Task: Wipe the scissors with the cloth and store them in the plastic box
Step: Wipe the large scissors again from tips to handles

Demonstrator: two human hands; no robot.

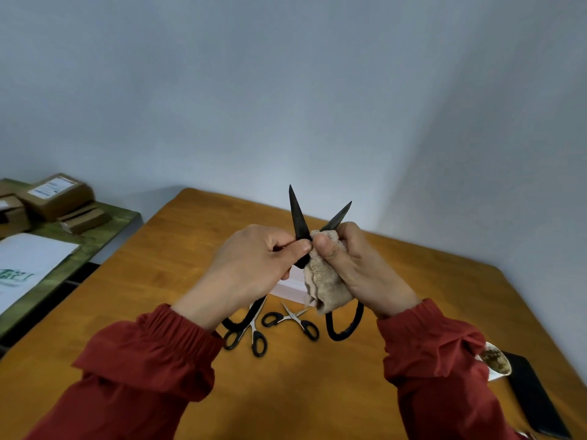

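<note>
I hold the big black scissors (298,220) upright at the centre of the frame, blades spread in a V, tips up, loop handles hanging below. My left hand (254,265) pinches the left blade. The beige cloth (320,284), bunched in my right hand (359,265), wraps the right blade. A mid-sized pair (251,328) and a tiny pair (290,317) lie flat at lower centre, near the pale plastic box (287,289), which is mostly hidden.

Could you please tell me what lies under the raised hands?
Small scissors and longer scissors show; a pale box is mostly covered by left hand, right hand and cloth.
</note>
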